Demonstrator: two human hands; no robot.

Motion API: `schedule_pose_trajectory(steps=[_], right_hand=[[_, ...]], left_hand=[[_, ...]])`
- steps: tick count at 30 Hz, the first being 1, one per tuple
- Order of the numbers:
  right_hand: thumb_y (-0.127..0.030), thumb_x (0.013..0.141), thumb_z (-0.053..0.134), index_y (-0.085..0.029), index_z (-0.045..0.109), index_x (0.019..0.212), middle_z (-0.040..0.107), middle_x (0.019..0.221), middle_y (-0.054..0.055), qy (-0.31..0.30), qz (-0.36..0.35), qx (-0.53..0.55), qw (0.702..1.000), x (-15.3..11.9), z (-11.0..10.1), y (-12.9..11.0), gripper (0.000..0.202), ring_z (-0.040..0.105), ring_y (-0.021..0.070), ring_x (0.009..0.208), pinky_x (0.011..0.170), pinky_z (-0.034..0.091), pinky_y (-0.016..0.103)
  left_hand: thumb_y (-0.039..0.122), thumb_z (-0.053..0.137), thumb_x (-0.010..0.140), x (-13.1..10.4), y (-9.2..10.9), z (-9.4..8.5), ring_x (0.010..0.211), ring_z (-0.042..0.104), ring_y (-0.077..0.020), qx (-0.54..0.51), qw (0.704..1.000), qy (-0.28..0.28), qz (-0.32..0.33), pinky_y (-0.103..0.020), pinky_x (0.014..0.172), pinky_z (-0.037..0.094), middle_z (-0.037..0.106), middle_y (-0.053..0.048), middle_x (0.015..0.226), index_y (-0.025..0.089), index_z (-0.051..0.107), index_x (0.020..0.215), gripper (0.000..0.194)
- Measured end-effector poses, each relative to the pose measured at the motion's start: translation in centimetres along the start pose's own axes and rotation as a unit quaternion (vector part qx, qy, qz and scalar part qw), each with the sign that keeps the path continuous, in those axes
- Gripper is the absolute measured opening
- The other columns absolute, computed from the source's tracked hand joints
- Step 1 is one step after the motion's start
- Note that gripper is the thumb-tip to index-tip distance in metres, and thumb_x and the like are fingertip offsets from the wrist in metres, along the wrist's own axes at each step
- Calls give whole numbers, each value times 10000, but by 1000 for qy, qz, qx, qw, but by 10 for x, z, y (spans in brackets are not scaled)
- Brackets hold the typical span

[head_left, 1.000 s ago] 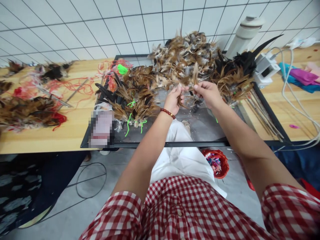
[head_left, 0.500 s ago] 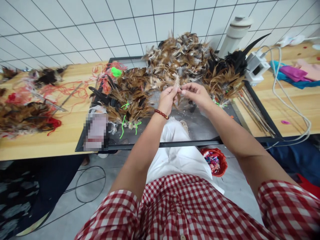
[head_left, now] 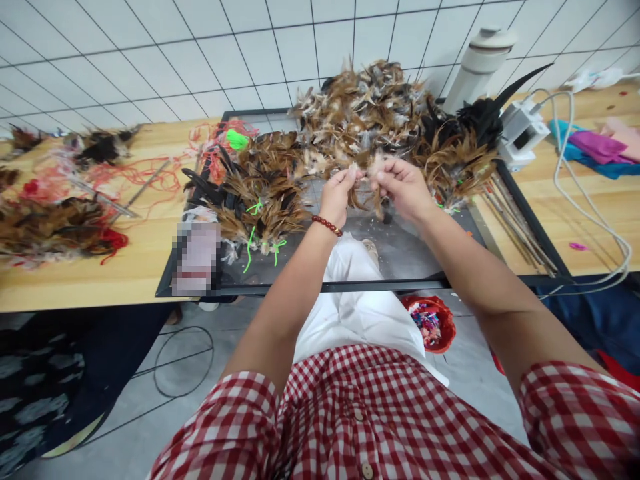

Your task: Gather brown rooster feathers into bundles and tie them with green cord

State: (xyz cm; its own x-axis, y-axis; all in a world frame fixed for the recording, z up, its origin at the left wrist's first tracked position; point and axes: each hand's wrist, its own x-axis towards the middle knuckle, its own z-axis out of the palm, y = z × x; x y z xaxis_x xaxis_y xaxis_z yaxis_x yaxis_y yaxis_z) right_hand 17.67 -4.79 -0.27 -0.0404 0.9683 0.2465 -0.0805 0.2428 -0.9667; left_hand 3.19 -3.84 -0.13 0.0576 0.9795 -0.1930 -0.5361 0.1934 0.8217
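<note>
My left hand, with a beaded bracelet at the wrist, pinches a feather; pale fluff shows at its fingertips and a brown part hangs below. A short gap to the right, my right hand is closed on a tuft of pale fluff. Behind both hands rises a large heap of loose brown and white feathers. Brown feather bundles tied with green string lie left of my hands. More brown and black feathers are on the right.
A black-framed glass panel lies under the work. Around it are a white bottle, a white power adapter with cable, thin sticks, red string and a blurred-out rectangle. A red bin stands below. Someone's dark clothing shows left.
My hands were together at the fingertips and have drawn apart. My right hand has moved right with a tuft of fluff in it. The whole view has shifted slightly.
</note>
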Motion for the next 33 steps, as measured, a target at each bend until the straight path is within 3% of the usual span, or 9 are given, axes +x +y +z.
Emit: schedule_pose_trajectory(steps=[3,6,11,16,22,24,28,31,33], right_hand=[[-811,544,936,-287,515,860,643,715,-28,0,24,-10,1000,-3,11,2,743,589,148,665,569,440,286],[-790,608,920,-296,427,863,639,714,-39,29,30,-15,999,-4,17,7,743,598,153,670,559,426,284],[-779,686,880,-298,393,877,646,718,-46,21,37,-26,999,-5,15,13,711,537,137,604,548,380,284],[-803,635,889,-299,433,893,631,725,-34,10,53,-23,998,-4,11,16,726,518,139,605,538,349,292],[-794,671,853,-322,463,853,454,641,-48,171,-20,22,985,6,-6,9,639,414,155,601,540,241,333],[-785,666,871,-324,478,829,425,623,-51,185,-44,26,981,7,-9,7,627,381,155,604,550,245,342],[-838,678,844,-291,589,817,528,682,-23,74,-48,-58,994,2,-4,8,619,470,158,671,627,370,336],[-853,653,848,-240,659,799,573,717,-11,-35,-33,-105,993,-3,4,12,658,500,146,709,654,386,309],[-857,636,855,-209,676,763,569,690,-16,-72,-24,-106,992,-5,7,14,684,474,127,682,640,373,294]], left_hand=[[326,791,946,-4,0,4,579,613,-69,-30,999,-6,-44,-158,593,484,601,51,602,196,726,880,159],[387,770,964,-10,-1,8,600,661,-102,-52,995,-28,-75,-189,598,529,571,50,590,208,743,979,181],[355,723,1000,-11,-2,10,601,645,-81,-74,994,-31,-76,-203,622,557,683,21,729,206,749,1028,153],[289,669,1035,-2,-1,4,635,656,-62,-95,993,-22,-70,-176,634,536,739,6,820,181,737,1005,132],[354,636,1057,15,9,-13,788,754,-103,-144,986,46,-65,-216,746,584,773,-1,870,214,733,1130,186],[376,639,1054,17,9,-16,777,756,-107,-146,986,48,-63,-222,745,588,777,-4,858,216,731,1169,218],[362,639,1056,14,4,-11,854,768,-108,-133,989,35,-59,-206,791,597,778,-8,873,211,734,1159,206],[336,659,1047,7,-1,-4,1020,780,-122,-112,992,12,-51,-218,917,600,786,-19,959,193,749,1113,182],[341,694,1027,3,-3,1,1137,773,-149,-108,993,1,-47,-253,1021,586,799,-40,1070,178,757,1120,198]])
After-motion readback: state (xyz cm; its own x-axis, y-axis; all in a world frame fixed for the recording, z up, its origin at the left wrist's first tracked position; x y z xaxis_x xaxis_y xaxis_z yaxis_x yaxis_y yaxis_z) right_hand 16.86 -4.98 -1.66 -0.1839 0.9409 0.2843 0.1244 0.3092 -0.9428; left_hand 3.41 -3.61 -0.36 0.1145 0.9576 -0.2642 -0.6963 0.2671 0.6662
